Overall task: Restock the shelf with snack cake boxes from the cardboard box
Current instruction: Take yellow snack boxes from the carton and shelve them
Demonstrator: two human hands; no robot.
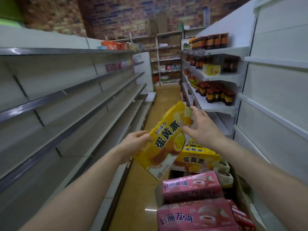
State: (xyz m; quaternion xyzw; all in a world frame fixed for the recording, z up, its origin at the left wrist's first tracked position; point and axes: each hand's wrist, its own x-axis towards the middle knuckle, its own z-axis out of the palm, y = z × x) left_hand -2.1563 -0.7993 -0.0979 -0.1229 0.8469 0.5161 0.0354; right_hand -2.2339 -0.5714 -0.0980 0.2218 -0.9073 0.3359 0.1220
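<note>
While the left hand (133, 144) grips the yellow box (166, 139) (tilted), right-hand fingers (198, 119) spread against it.

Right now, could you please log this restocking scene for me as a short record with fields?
held item: yellow snack cake box, tilted, above the cardboard box
left hand: grips the box's left edge
right hand: fingers spread on its upper right end
in the cardboard box: more yellow boxes, pink boxes
left shelves: mostly bare nearby
right shelves: dark bottles, one yellow box
</note>
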